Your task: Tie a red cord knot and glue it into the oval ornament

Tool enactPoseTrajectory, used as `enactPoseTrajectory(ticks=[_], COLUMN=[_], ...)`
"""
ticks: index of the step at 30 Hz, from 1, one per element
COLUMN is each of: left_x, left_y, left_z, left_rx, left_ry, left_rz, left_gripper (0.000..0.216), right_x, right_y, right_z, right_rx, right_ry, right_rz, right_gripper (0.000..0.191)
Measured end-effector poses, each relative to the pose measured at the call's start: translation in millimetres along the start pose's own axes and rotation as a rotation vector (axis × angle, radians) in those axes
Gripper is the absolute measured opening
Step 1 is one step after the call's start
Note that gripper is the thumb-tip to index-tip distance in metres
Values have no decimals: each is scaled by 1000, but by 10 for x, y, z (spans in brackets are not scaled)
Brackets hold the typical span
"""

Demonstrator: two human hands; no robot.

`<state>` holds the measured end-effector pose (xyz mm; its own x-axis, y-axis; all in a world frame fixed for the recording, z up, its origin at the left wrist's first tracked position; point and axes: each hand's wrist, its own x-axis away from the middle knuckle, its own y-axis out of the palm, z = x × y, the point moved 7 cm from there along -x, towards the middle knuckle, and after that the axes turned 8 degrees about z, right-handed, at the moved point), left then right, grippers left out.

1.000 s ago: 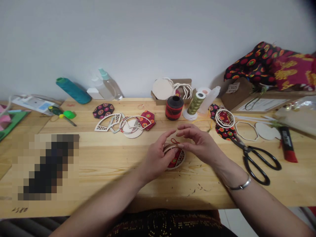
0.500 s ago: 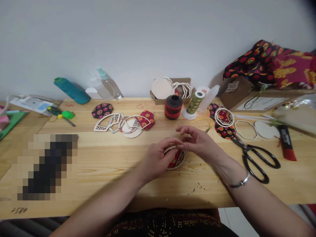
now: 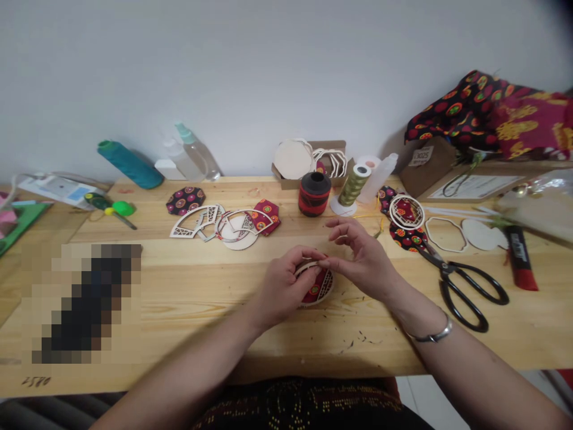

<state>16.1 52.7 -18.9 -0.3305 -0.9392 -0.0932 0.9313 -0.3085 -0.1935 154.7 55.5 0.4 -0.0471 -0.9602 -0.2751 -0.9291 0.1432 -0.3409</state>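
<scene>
My left hand (image 3: pixel 284 283) is closed around a round ornament (image 3: pixel 319 289), a disc of dark red patterned fabric under a pale wooden lattice frame. Its thumb lies across the front, hiding part of the fabric. My right hand (image 3: pixel 358 257) pinches the ornament's upper rim with the thumb side, the other fingers raised and curled apart. Whether a thread or other small thing is between those fingertips is too small to tell. Beyond the hands stand a red-and-black thread spool (image 3: pixel 314 196) and a green thread cone (image 3: pixel 353 188).
Black-handled scissors (image 3: pixel 463 286) lie right of my right arm, near a black-and-red tube (image 3: pixel 521 263). Wooden cutouts (image 3: pixel 235 230) and a fabric-covered octagon (image 3: pixel 185 200) lie at the left. A finished-looking lattice piece (image 3: pixel 407 212) and a cardboard box (image 3: pixel 430 170) sit at the right.
My right hand has shifted slightly, its raised fingers now higher and more curled. The ornament has tipped a little in my left hand and shows more of its fabric.
</scene>
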Motion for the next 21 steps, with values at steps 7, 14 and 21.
enactPoseTrajectory(ticks=[7,14,21], left_x=[7,17,36], left_y=[12,39,91], left_z=[13,30,81], left_rx=[-20,-42,-40], left_ry=[4,11,31], left_rz=[-10,-46,-89], left_gripper=[12,12,12], right_x=[8,16,41], right_y=[-22,-14,-16], right_z=[-143,-190,-212], right_rx=[130,135,28], right_ry=[-196,-231,-209], right_rz=[24,33,44], right_gripper=[30,30,38])
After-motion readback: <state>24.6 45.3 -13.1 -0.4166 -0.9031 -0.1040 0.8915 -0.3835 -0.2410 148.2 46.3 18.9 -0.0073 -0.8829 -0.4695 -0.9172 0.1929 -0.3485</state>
